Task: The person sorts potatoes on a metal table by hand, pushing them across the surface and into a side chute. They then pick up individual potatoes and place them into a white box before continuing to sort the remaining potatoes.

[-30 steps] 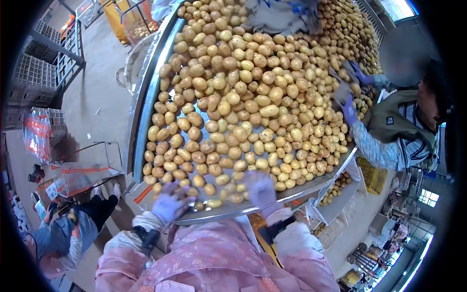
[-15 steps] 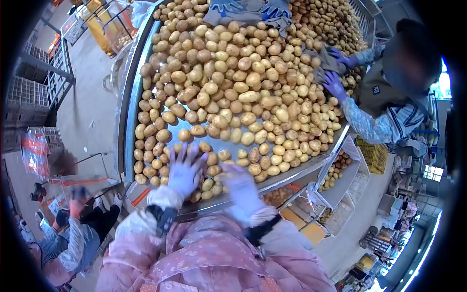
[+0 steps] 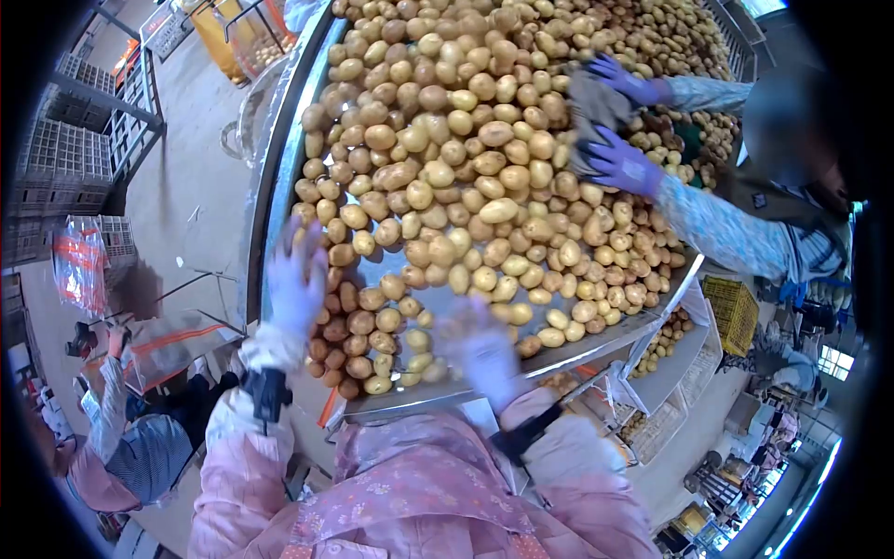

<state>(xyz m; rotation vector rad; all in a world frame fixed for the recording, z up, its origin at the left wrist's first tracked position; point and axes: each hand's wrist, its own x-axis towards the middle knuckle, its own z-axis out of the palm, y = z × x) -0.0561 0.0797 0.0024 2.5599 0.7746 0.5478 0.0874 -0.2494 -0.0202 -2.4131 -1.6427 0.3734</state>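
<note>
Many potatoes (image 3: 438, 172) lie heaped on a metal sorting table (image 3: 372, 267), thinning out toward my side. My left hand (image 3: 296, 284), in a thin lilac glove, is at the table's left side wall with its fingers spread, beside the outermost potatoes. Nothing shows in its grasp. Over the near part of the table is my right hand (image 3: 486, 359), gloved alike, its fingers smeared by motion among the near potatoes. Whether those fingers hold a potato I cannot tell. Between my hands sits a loose cluster of potatoes (image 3: 361, 323).
On the right, a co-worker's purple-gloved hands (image 3: 626, 163) press a grey cloth (image 3: 596, 107) against the heap. A white chute (image 3: 666, 359) with potatoes and a yellow crate (image 3: 731, 312) stand beyond the right edge. Grey crates (image 3: 65, 154) are stacked at far left.
My left hand has moved left to the side wall; my right hand remains near the front edge. The co-worker's hands and cloth have moved farther over the heap. The view has shifted.
</note>
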